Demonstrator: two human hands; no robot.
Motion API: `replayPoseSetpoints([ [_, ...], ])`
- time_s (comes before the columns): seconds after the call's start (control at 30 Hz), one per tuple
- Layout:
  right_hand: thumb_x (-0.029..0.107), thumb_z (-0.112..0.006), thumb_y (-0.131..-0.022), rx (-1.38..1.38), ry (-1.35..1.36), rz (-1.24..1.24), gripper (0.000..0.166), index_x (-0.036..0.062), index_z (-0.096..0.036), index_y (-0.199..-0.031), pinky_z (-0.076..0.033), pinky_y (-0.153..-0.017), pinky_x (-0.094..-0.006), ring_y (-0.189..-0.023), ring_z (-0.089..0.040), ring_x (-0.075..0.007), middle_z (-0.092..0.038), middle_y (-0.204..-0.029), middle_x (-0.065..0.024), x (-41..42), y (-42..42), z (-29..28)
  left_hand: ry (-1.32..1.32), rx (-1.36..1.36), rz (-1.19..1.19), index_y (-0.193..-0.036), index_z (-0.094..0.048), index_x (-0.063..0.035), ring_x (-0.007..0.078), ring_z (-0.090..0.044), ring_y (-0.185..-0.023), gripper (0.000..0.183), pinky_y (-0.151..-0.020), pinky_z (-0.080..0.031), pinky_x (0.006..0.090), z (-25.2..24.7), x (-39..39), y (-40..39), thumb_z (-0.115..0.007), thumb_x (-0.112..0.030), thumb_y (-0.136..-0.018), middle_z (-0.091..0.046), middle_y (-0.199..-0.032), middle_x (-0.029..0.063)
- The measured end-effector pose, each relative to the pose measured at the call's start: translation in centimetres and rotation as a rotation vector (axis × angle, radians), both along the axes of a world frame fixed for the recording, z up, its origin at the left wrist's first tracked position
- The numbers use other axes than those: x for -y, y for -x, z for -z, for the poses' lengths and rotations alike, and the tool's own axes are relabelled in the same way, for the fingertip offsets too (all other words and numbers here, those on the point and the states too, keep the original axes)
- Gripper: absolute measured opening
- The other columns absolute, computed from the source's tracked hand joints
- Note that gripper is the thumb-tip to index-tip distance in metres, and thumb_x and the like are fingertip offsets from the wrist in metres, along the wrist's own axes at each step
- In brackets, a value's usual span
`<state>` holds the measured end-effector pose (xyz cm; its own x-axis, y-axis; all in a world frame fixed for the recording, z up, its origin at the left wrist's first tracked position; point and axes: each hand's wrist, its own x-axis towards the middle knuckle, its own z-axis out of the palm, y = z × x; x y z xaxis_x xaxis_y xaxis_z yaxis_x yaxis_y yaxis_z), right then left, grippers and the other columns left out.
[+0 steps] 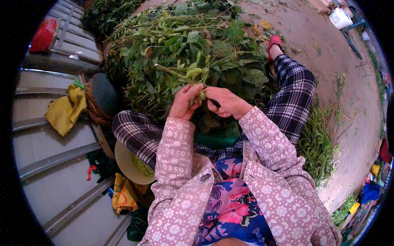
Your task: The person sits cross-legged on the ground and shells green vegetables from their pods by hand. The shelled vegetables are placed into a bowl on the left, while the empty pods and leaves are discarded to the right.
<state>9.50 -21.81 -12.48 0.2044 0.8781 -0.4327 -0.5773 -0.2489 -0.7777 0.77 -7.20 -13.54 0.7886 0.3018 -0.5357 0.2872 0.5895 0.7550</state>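
Observation:
My left hand [186, 102] grips a cut stem [172, 72] with green bean pods [194, 72] on it, its pale end pointing up and left. Close beside it, my right hand [226, 102] has thumb and forefinger pinched at the same sprig, touching a pod [202, 95] between the two hands. Whether the right fingers are closed around that pod is partly hidden. Beyond both hands lies a large heap of leafy bean plants [184, 40] with pods among the leaves. Part of a pale bowl [123, 164] holding green pods or beans [143, 166] shows by my left knee.
Ribbed metal sheeting [55, 181] lines the left side, with a yellow cloth [66, 110] and a dark round object [103, 95] against it. More stripped-looking greenery [317, 147] lies right of my leg. A white bucket [340, 18] stands far right on the earthen floor [307, 30].

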Motion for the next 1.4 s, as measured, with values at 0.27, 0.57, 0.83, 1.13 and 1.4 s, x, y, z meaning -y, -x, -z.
replayPoseSetpoints([
  [0.27,0.019,-0.046,-0.086,0.542,-0.247,0.097,0.011,0.008,-0.048,-0.087,-0.033,-0.036,-0.0289,-0.04,-0.042,-0.0158,-0.044,-0.059,-0.0043,-0.2,-0.4,1.5,0.191,0.176,-0.05,-0.093,-0.056,-0.0061,0.0064,-0.056,-0.063,0.014,-0.043,-0.039,0.0165,1.5,-0.1,0.1,-0.051,-0.017,-0.086,-0.059,-0.079,0.0018],
  [0.57,0.023,-0.053,-0.083,1.256,0.145,0.225,0.016,0.0086,-0.048,-0.084,-0.044,-0.052,-0.0488,-0.058,-0.057,-0.0399,-0.06,-0.065,-0.0156,-2.5,2.1,0.8,0.197,0.028,-0.343,-0.089,-0.056,-0.0055,0.0078,-0.048,-0.048,0.021,-0.036,-0.032,0.0199,1.2,2.0,-1.3,-0.042,-0.021,-0.087,-0.057,-0.071,0.0012],
  [0.83,0.029,-0.054,-0.082,0.77,0.019,0.21,0.03,-0.0001,-0.057,-0.079,-0.045,-0.063,-0.0348,-0.067,-0.057,-0.0294,-0.059,-0.073,-0.0167,-2.4,-0.8,1.1,0.344,0.231,-0.164,-0.093,-0.053,-0.0032,0.0108,-0.049,-0.055,0.02,-0.036,-0.031,0.0207,2.5,0.3,-0.4,-0.04,-0.017,-0.086,-0.054,-0.076,0.0042],
  [1.13,0.023,-0.057,-0.08,1.188,0.16,0.291,0.029,0.0029,-0.053,-0.099,-0.046,-0.066,-0.0406,-0.075,-0.059,-0.0347,-0.061,-0.078,-0.0175,-3.7,-4.7,3.3,0.402,0.221,-0.191,-0.102,-0.051,-0.0028,0.0138,-0.043,-0.051,0.024,-0.035,-0.03,0.0199,3.2,0.1,0.1,-0.046,-0.012,-0.08,-0.051,-0.075,0.0076],
  [1.4,0.024,-0.062,-0.075,1.202,0.131,0.243,0.029,0.0041,-0.051,-0.094,-0.045,-0.062,-0.0419,-0.071,-0.057,-0.0359,-0.059,-0.075,-0.0176,-3.0,-4.5,2.2,0.298,0.147,-0.215,-0.097,-0.052,-0.0045,0.01,-0.045,-0.051,0.02,-0.037,-0.029,0.0194,2.8,0.6,-0.2,-0.055,-0.019,-0.083,-0.052,-0.076,0.0039],
])
